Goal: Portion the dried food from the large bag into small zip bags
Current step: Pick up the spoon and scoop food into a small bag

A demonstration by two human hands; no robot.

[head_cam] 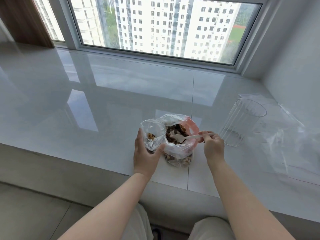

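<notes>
Head view: left hand (pixel 146 151) is gripping the small clear zip bag (pixel 153 134); right hand (pixel 213 146) is pinching a white plastic spoon (pixel 188 137), its bowl lying in the large clear bag of brown dried food (pixel 178 141) between both hands.

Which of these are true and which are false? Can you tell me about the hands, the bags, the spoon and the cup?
1. The left hand holds the small bag. True.
2. The right hand holds a metal knife. False: it pinches a white plastic spoon.
3. The spoon's bowl is inside the large bag. True.
4. The small bag is empty. False: a little dried food lies in it.
5. The clear cup is full of dried food. False: it looks almost empty.
</notes>
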